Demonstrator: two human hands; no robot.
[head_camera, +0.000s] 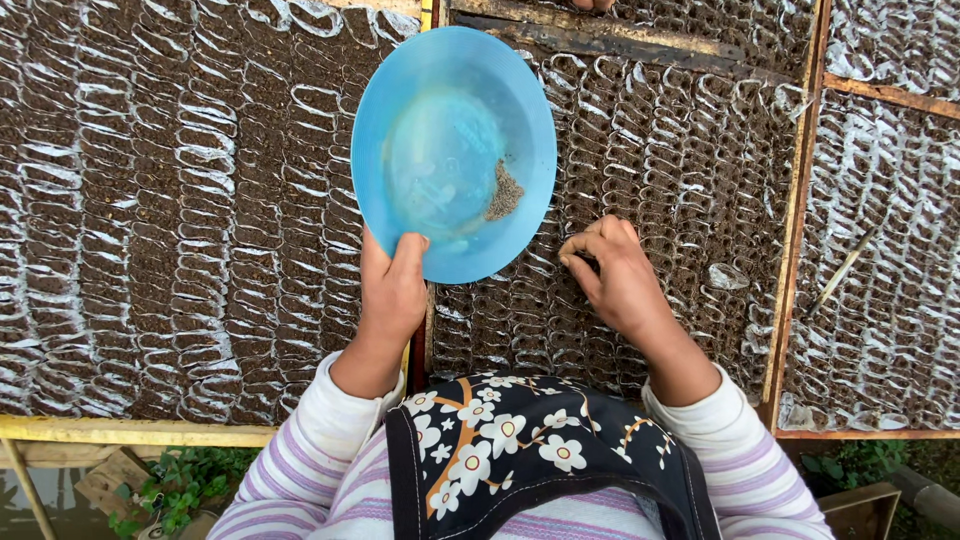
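My left hand grips the near rim of a blue plastic bowl, thumb on the inside. A small heap of brown seeds lies in the bowl at its right side. My right hand rests just right of the bowl, its fingertips pinched together and touching the soil-filled nursery bags packed in rows on the bed. What the pinched fingers hold is too small to see.
More rows of soil-filled clear bags cover the left bed. Wooden frame slats divide the beds; another bed lies at the right. A yellow beam edges the front, with green plants below.
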